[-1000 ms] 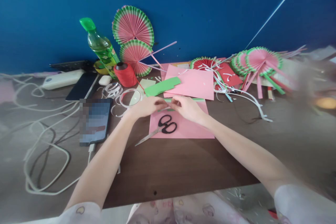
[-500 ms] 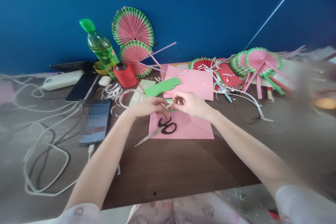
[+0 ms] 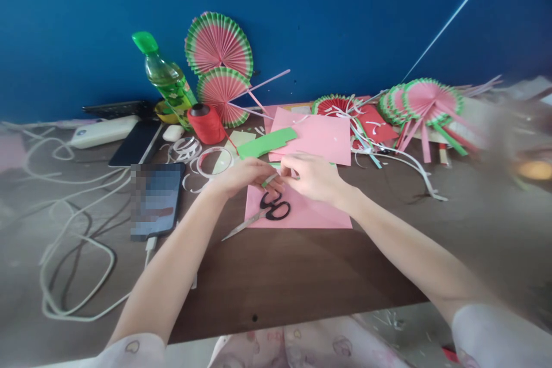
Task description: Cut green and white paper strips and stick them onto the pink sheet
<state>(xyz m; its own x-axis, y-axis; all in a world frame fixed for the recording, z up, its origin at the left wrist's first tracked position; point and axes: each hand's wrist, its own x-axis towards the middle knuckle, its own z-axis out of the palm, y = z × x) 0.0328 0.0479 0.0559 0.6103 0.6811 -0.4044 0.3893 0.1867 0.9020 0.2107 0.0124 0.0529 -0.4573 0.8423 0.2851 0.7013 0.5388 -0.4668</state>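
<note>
My left hand point(image 3: 246, 176) and my right hand point(image 3: 314, 177) meet above a pink paper sheet point(image 3: 321, 210). Between their fingertips is a narrow green-and-white strip point(image 3: 269, 180), which my left fingers hold at its left part. My right thumb and fingers are pinched together at its other end; what exactly lies inside that pinch is hidden. Scissors point(image 3: 276, 210) with black handles lie just below my hands, blades pointing left off the sheet. Beyond my fingers, a cut piece of green paper point(image 3: 268, 143) overlaps another pink sheet point(image 3: 323, 137).
Left are a tape roll point(image 3: 214, 162), red thread spool point(image 3: 206, 125), tilted green bottle point(image 3: 168, 83), phone point(image 3: 166, 198) and looped white cables point(image 3: 110, 276). Pleated paper fans point(image 3: 219, 40) lean on the blue wall; more fans point(image 3: 431, 98) and paper scraps point(image 3: 345, 112) lie at right.
My right hand has shifted slightly left and turned, closer to my left fingers. The small strip between them now shows tilted. Scissors and sheets stay put.
</note>
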